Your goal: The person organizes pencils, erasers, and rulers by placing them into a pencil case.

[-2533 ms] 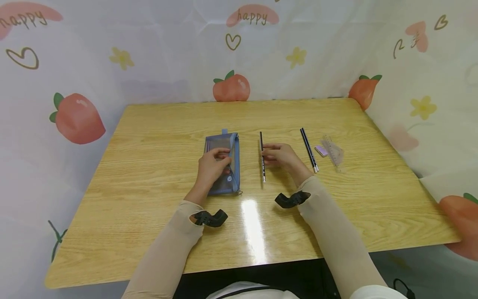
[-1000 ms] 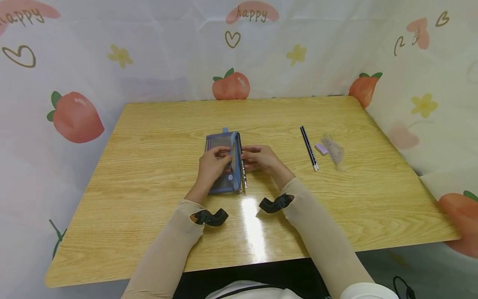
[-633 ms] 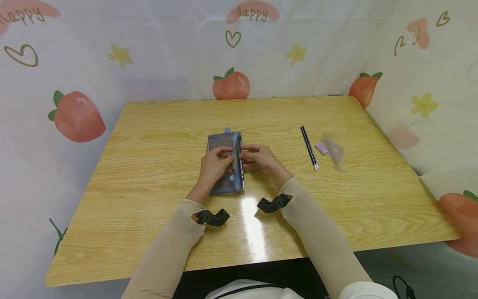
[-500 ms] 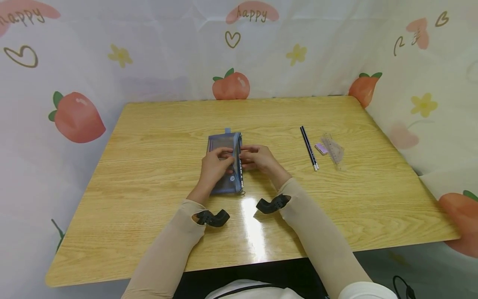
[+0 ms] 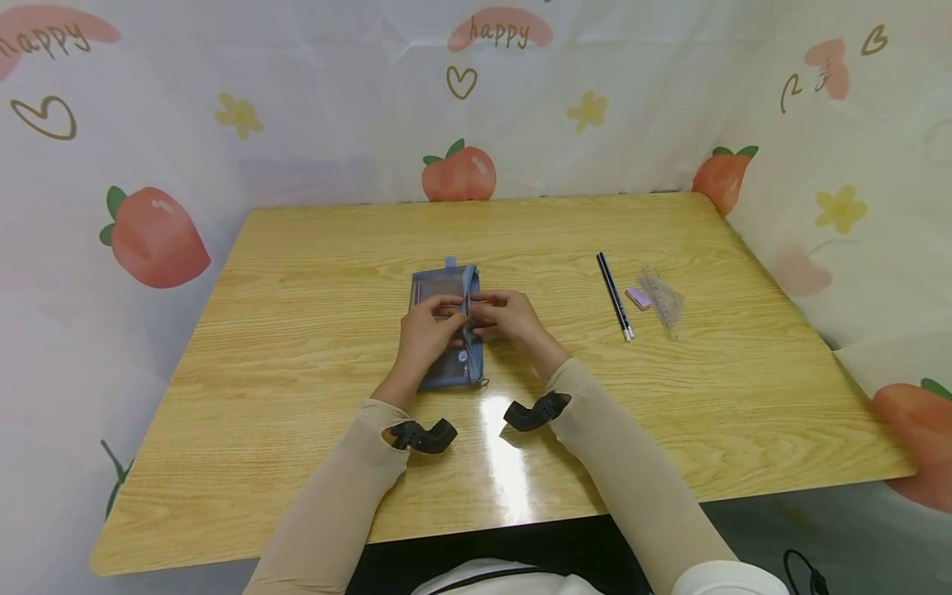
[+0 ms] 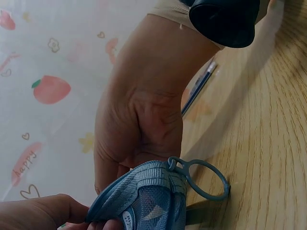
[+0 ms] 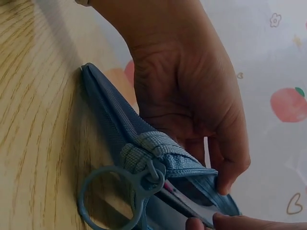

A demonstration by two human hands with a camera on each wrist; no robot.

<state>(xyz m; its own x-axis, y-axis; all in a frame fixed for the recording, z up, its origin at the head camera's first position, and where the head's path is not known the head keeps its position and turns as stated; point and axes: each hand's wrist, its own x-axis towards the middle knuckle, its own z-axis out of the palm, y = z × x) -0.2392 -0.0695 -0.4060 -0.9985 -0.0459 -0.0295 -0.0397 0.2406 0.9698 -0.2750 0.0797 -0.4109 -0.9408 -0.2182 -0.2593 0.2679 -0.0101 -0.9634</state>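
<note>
Resting on the wooden table (image 5: 283, 347) beneath the left hand (image 5: 426, 335), a blue mesh pouch (image 5: 449, 365) is pinched along its unzipped edge by that hand's fingers, its mouth drawn apart toward the right hand (image 5: 513, 321). A dark pencil (image 7: 184, 203) is gripped at the mouth by the right hand's fingertips, its shaft lying along the opening. The step, judged to be the slipping of the pencil inside, is best done with the shaft kept parallel to the zip, the upper edge held lifted by the left hand, and the pencil lowered flat before release so that no tip is snagged in the mesh. Where the far end sits cannot be made out. Little room is left at the mouth, crowded as it is by the fingertips of both hands and the folded zip band; the ring pull (image 7: 139, 189), hanging at the end nearest the wrists, should be kept out of the gap. Well to the right of the right hand, two more pencils (image 5: 616, 297), a purple-and-white eraser (image 5: 638, 297) and a clear plastic measuring piece (image 5: 663, 299) are seen laid close together, blocking nothing.
</note>
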